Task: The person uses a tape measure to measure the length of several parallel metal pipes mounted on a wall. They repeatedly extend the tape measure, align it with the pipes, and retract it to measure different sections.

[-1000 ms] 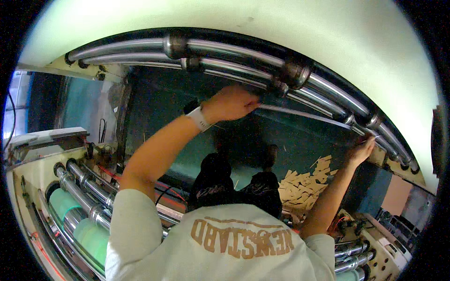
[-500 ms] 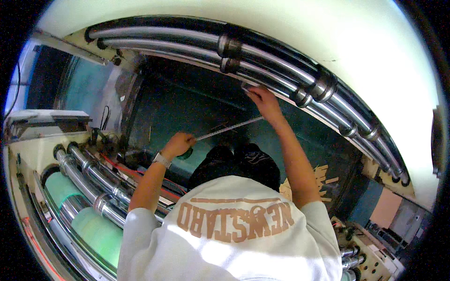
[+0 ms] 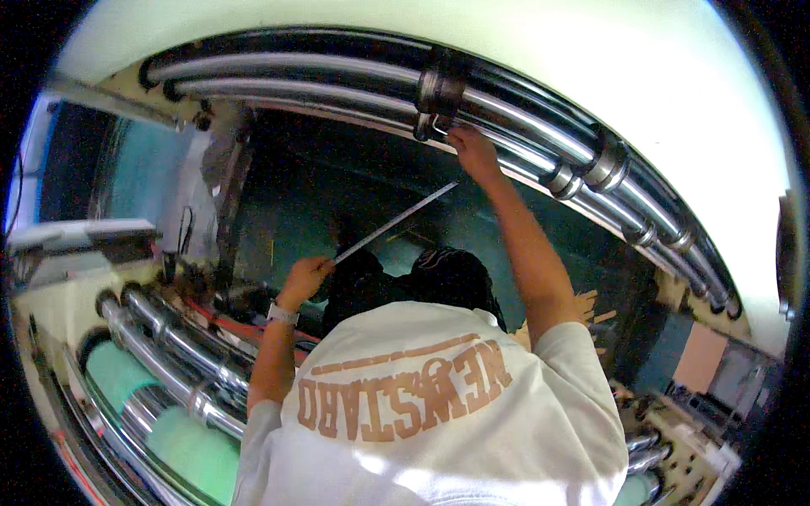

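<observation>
- Two green rolls (image 3: 126, 371) lie at the lower left, beside three shiny steel rollers (image 3: 169, 337).
- The left hand (image 3: 305, 277) is clenched around the lower end of one long metal ruler (image 3: 395, 223), with one watch (image 3: 283, 314) on its wrist.
- The ruler slants up to the right hand (image 3: 474, 152), whose grip pinches its top end against the upper rollers (image 3: 506, 105), just beside one dark collar (image 3: 439, 88).
</observation>
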Demonstrator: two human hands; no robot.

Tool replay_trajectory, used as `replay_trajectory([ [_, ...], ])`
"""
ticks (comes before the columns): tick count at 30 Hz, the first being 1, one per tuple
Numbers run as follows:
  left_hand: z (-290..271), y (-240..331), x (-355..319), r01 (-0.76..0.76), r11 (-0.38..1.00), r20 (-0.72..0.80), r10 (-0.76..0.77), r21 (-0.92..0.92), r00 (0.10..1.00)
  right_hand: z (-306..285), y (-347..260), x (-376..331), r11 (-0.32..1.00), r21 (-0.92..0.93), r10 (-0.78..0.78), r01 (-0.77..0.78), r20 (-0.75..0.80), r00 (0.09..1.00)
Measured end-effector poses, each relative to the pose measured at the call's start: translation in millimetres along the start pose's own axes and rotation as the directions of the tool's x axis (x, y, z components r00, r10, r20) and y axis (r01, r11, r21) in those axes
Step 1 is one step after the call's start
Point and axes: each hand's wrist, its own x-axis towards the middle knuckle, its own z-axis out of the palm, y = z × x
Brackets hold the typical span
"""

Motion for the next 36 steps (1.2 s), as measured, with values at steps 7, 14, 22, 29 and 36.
replay_trajectory([
  [7,-90,-30,74,-0.099,0.978,0.16,0.07,0.183,0.985,-9,-13,-6,0.989,0.043,0.147,-0.144,-0.075,0.986],
  [14,-116,-62,123,-0.293,0.932,0.253,0.236,0.215,0.938,-4,-17,-3,0.978,-0.208,-0.034,0.013,-0.094,0.995],
  [22,-77,-22,115,-0.209,0.967,0.299,0.159,0.143,0.941,-7,-15,-5,0.92,-0.391,-0.074,0.033,-0.092,0.993],
  [29,-46,-19,79,-0.165,0.983,0.285,0.138,0.076,0.949,-15,-21,-5,0.906,-0.423,-0.036,0.008,-0.059,0.998],
  [36,-53,-45,80,-0.195,0.98,0.241,0.179,0.042,0.954,-36,-65,8,0.804,-0.569,0.226,-0.176,0.019,0.974],
])
